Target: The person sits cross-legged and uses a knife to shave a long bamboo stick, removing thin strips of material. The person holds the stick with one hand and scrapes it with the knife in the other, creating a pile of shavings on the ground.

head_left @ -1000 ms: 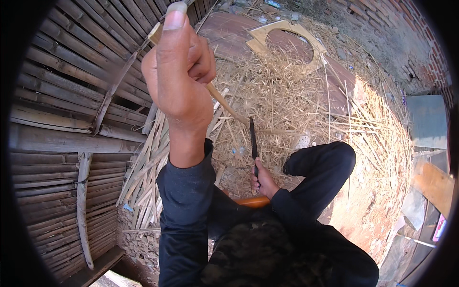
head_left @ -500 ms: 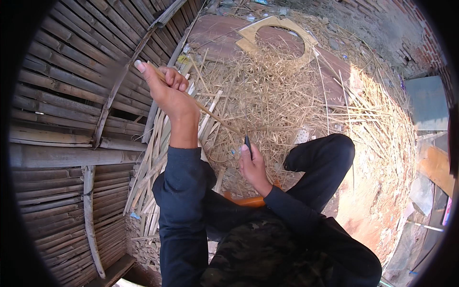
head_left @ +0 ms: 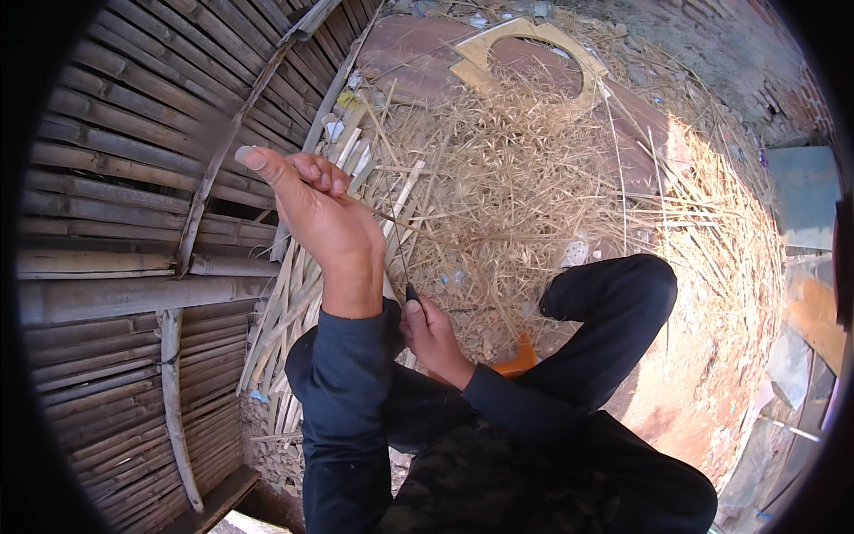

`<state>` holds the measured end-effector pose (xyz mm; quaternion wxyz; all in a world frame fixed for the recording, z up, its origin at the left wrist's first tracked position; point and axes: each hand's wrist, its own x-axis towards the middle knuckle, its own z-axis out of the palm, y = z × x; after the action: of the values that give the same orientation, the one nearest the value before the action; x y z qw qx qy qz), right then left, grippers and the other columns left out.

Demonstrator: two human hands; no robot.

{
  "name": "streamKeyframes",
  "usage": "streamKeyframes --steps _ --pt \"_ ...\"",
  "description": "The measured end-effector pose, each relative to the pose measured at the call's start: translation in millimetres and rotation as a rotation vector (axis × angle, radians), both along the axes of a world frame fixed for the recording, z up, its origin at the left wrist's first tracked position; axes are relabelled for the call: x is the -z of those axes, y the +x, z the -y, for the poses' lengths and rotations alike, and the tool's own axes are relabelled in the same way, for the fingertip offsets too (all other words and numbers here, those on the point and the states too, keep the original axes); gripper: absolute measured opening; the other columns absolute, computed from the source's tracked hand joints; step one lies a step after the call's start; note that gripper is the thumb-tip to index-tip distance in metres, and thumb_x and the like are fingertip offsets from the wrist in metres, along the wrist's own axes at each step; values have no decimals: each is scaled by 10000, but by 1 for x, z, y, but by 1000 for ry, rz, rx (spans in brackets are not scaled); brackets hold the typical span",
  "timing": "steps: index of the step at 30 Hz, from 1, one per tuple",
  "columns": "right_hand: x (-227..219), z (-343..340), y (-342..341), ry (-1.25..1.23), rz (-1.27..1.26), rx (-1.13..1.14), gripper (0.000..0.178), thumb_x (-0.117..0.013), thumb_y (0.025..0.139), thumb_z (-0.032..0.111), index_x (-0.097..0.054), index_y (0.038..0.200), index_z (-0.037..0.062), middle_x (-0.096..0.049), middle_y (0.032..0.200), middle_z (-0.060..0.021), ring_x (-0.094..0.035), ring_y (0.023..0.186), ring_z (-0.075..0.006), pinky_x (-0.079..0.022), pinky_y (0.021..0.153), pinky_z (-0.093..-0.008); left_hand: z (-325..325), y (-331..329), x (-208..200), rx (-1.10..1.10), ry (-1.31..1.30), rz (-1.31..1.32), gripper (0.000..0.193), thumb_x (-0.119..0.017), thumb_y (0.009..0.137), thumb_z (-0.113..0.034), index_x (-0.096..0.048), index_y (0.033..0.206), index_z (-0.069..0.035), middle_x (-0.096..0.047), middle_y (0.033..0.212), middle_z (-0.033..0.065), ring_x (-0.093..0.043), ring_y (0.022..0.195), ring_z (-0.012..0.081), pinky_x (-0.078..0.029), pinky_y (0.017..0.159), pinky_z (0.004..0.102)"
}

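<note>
My left hand (head_left: 325, 214), thumb stretched out to the left, has its fingers curled round a thin bamboo strip (head_left: 398, 221). The strip sticks out to the right and slopes down over the shavings. Lower and to the right, my right hand (head_left: 436, 343) is closed round the black handle of a knife (head_left: 410, 292). Its thin blade points up toward the strip and the left wrist; whether it touches the strip I cannot tell. Split bamboo strips (head_left: 276, 334) lie in a bundle on the ground beside my left forearm.
A slatted bamboo wall (head_left: 107, 222) stands close on the left. Pale shavings (head_left: 525, 178) cover the ground ahead. Beyond them lies a board with a round cutout (head_left: 471, 58). An orange object (head_left: 520, 358) is partly hidden by my legs. A grey-blue panel (head_left: 803, 196) stands far right.
My right hand with the knife has moved left and closer to me, and the blade now tilts left. My left hand has come down slightly, still holding the strip. The whole view has shifted a little.
</note>
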<state>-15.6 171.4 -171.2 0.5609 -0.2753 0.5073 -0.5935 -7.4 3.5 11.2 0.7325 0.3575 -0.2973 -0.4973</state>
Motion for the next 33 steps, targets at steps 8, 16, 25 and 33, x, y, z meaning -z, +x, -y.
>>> streamKeyframes --steps 8,16,25,33 --pt "6 -10 -41 391 231 -84 492 -353 987 507 -388 709 102 -338 499 6 -290 332 -79 -219 295 -230 1 -5 4 -116 -35 -9 541 -542 825 -660 -392 724 -151 -365 636 -37 -325 541 65 -275 506 216" --pt "39 7 -33 321 48 4 553 -345 995 493 -427 658 62 -382 504 -11 -368 399 -101 -301 388 -271 11 1 4 -136 -5 -77 487 -637 823 -573 -471 806 -116 -397 693 -39 -354 581 48 -297 535 181" --pt "-21 19 1 34 -398 25 538 -370 997 395 -567 793 -62 -553 636 -226 -588 610 -304 -435 609 -425 5 7 4 -159 1 -62 454 -614 838 -562 -440 773 -148 -382 661 -53 -342 566 58 -289 523 199" --pt "108 -23 -59 722 -152 12 509 -360 997 382 -555 804 -46 -538 611 -185 -572 608 -338 -442 626 -441 5 -16 8 -90 -1 -53 540 -540 856 -624 -374 664 -147 -317 596 -40 -287 516 74 -243 492 221"
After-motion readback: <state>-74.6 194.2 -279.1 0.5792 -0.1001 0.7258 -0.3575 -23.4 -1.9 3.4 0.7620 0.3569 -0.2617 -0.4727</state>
